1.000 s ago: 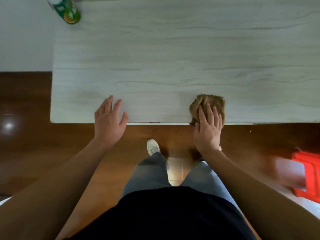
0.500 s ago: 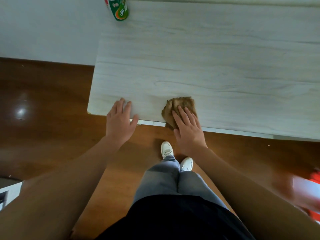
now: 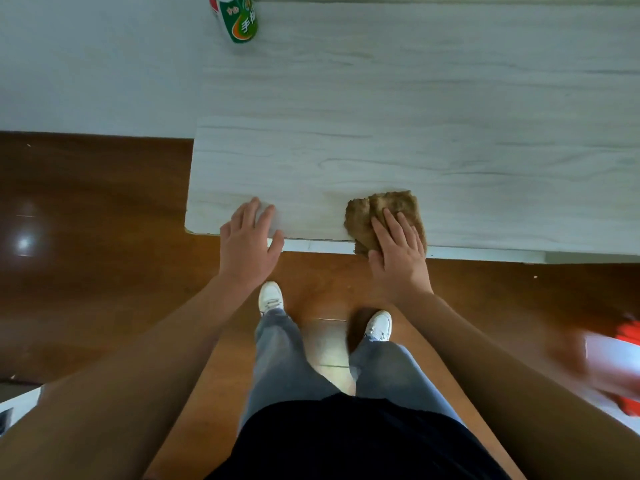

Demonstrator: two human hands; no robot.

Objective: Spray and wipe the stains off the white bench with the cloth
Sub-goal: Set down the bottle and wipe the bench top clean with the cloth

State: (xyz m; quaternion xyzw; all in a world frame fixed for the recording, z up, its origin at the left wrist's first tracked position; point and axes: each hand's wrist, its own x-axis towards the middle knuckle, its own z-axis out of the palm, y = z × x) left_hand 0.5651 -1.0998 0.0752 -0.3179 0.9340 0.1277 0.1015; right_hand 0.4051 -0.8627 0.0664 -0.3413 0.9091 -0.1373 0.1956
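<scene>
My right hand [image 3: 398, 251] presses flat on the brown cloth [image 3: 384, 216] at the bench [image 3: 415, 116] front edge; my left hand [image 3: 251, 244] rests open, empty. Wiping further outward could drag the cloth off onto the floor.

A glossy brown wooden floor [image 3: 90, 258] fills the lower part of the view, with a bright spot of reflected light [image 3: 24, 242] at the left. A pale, plain wall [image 3: 86, 71] meets it at upper left. At the right edge lies a blurred red object [image 3: 628, 344].
</scene>
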